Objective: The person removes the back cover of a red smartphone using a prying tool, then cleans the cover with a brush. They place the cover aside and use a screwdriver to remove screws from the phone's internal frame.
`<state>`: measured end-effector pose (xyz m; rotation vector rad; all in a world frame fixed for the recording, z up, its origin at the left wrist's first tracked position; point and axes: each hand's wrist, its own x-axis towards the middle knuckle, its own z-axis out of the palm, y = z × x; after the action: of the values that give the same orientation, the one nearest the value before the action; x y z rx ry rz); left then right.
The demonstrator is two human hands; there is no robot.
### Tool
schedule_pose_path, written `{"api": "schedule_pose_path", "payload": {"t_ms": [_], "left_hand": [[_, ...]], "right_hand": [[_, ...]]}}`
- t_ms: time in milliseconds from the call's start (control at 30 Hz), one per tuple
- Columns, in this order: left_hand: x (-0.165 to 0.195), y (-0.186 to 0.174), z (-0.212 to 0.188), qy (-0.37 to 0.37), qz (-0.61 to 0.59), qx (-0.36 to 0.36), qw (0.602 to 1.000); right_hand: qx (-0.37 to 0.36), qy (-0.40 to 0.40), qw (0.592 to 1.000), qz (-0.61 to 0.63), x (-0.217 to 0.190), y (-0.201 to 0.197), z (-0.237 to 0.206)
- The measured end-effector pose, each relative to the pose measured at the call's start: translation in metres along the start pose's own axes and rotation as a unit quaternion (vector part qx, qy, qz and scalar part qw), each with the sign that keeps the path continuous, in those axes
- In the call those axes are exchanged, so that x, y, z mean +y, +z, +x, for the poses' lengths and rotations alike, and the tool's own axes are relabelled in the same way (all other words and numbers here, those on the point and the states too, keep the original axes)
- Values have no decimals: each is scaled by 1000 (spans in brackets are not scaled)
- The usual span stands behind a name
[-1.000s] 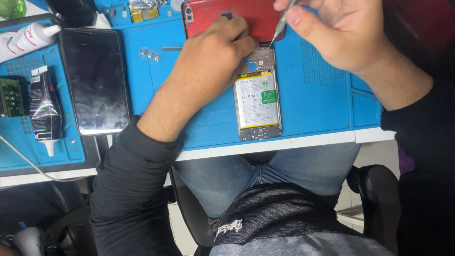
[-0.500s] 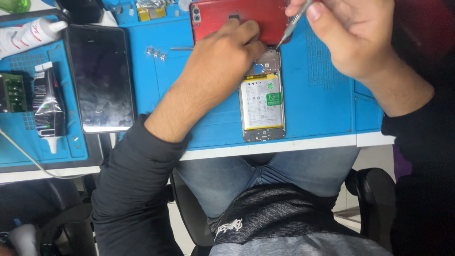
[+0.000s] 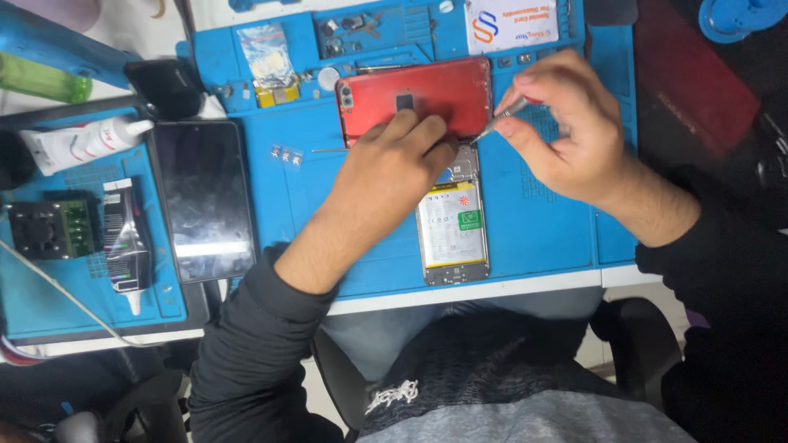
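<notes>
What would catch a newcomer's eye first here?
The red phone cover at the top of the blue mat, with the left hand resting on it. Just right, the right hand holds a thin metal tool over the opened phone.

From my seat I see a dark tablet (image 3: pixel 203 199) lying flat on the blue mat (image 3: pixel 558 238), out at nine o'clock; just beyond it at nine, a black-and-silver glue tube (image 3: pixel 125 244) and a small black fan unit (image 3: pixel 51 230); at ten o'clock a white tube (image 3: pixel 82 141) and a green cylinder (image 3: pixel 45 79); three small screws (image 3: pixel 286 152) sit near eleven; a white card (image 3: pixel 510 25) rests at twelve.
</notes>
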<state>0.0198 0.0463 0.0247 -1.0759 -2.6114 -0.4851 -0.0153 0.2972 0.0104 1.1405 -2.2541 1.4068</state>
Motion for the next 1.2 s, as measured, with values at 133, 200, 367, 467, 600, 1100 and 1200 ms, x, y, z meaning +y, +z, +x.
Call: {"api": "schedule_pose_path", "payload": {"t_ms": [133,200,367,467,600,1100,1200], "left_hand": [[1,1,-3,-6,7,4,1000],[-1,1,-4,-10,1,-11,1000],[-2,1,-4,-9,7,-6,1000],[-2,0,-5,-10,6,-9,1000],[-4,2,-3,6,16,3,1000],[-24,-1,9,52,-27,-30,998],[-26,-2,13,46,-53,-39,997]], "right_hand": [[-35,41,992,114,0,-1,-9],[-28,33,992,120,1,1,-10],[-27,33,996,78,7,3,-11],[-45,18,994,97,9,0,-12],[-63,3,993,102,6,-4,-7],[-52,-30,998,-11,10,-5,0],[-66,-28,997,21,12,-5,0]]}}
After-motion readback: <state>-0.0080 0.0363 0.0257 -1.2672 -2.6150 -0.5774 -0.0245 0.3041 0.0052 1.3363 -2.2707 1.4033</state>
